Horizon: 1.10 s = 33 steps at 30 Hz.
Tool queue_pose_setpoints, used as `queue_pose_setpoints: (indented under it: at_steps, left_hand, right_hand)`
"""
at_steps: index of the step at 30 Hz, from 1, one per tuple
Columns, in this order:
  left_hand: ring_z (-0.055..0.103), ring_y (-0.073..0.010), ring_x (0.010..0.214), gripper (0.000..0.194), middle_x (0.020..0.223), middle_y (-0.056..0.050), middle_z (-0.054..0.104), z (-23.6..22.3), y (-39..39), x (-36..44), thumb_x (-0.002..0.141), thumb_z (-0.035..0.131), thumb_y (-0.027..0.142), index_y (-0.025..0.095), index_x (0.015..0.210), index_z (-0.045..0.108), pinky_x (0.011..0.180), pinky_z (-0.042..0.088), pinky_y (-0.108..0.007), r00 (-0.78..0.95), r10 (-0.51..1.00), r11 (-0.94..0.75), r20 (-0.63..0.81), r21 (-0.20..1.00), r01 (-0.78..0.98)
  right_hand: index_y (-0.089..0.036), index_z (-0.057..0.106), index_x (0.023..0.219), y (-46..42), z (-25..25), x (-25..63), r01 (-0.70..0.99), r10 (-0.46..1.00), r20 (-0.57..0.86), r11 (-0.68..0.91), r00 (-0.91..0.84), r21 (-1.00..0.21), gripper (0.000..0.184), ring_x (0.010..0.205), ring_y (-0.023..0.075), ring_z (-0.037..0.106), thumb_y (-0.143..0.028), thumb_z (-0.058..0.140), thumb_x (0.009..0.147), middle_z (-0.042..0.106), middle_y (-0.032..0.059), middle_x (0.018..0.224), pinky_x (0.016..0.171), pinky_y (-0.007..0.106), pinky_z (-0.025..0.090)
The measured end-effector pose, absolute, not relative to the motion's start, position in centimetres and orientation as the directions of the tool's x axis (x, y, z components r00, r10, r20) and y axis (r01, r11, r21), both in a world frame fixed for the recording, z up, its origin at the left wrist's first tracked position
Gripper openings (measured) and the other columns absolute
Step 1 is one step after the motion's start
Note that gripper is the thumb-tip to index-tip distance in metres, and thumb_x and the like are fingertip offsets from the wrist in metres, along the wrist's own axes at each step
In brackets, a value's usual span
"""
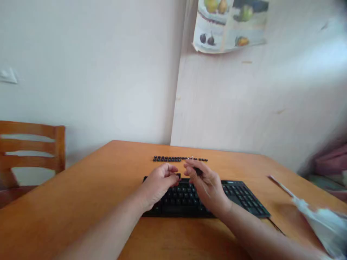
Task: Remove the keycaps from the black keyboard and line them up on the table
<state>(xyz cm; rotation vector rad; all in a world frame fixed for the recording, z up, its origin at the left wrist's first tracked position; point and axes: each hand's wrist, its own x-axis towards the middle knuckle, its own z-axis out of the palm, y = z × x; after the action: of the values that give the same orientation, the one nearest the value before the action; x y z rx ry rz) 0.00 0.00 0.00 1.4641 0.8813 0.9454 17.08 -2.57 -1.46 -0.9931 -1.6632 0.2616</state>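
Observation:
A black keyboard (179, 209) lies on the wooden table, with both hands over its upper half. Between the thumb and fingertips of my left hand (159, 182) is a small black keycap (178, 175). My right hand (207, 184) is just to the right, its fingers curled and its thumb close to the fingertips. Something dark (198, 171) shows within its curl, too unclear to name. Behind the keyboard, several loose black keycaps (166, 159) stand in two rows. My hands hide part of the keyboard's top rows.
The wooden table (108, 187) reaches back to the wall. A crumpled white bag or cloth (320, 220) lies at the right, blurred, with a thin stick-like piece pointing away. A cable (275, 226) leaves the keyboard's right corner. At the left stands a wooden chair (29, 146).

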Motion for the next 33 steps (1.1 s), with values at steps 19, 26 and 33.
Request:
queue_pose_setpoints:
  at_steps: [19,26,33]
  left_hand:
    - [0.064,-0.02,0.089,0.032,0.092,-0.007,0.07,-0.9,2.3,-1.5,0.077,0.063,0.037,0.016,0.1,0.062,0.082,0.046,-0.032,0.122,0.965,-0.244,0.233,0.966,0.083]
    - [0.064,-0.0202,0.082,0.024,0.083,-0.004,0.071,-3.4,6.9,-6.2,0.077,0.055,0.038,0.017,0.086,0.065,0.076,0.046,-0.03,-0.216,0.9,-0.292,0.38,0.89,0.349]
    - [0.065,-0.0205,0.081,0.024,0.085,-0.003,0.072,-6.4,9.3,-8.7,0.08,0.051,0.038,0.021,0.085,0.066,0.07,0.044,-0.029,-0.233,0.893,-0.19,0.384,0.793,0.579]
  right_hand:
    - [-0.023,0.069,0.101,-0.6,1.0,19.8,0.861,0.776,0.542,0.479,-0.324,-0.171,0.018,0.084,0.0173,0.06,-0.031,0.056,0.092,0.063,0.0053,0.092,0.074,0.027,0.044]
    - [-0.024,0.071,0.104,5.5,0.8,22.8,0.968,0.888,0.407,0.249,-0.215,-0.032,0.022,0.092,0.0199,0.06,-0.033,0.055,0.09,0.064,0.0067,0.099,0.072,0.026,0.042]
    - [-0.024,0.072,0.104,9.0,-0.8,22.6,0.98,0.95,0.243,0.181,-0.195,0.078,0.026,0.094,0.0221,0.06,-0.032,0.051,0.091,0.064,0.0093,0.101,0.071,0.028,0.042]
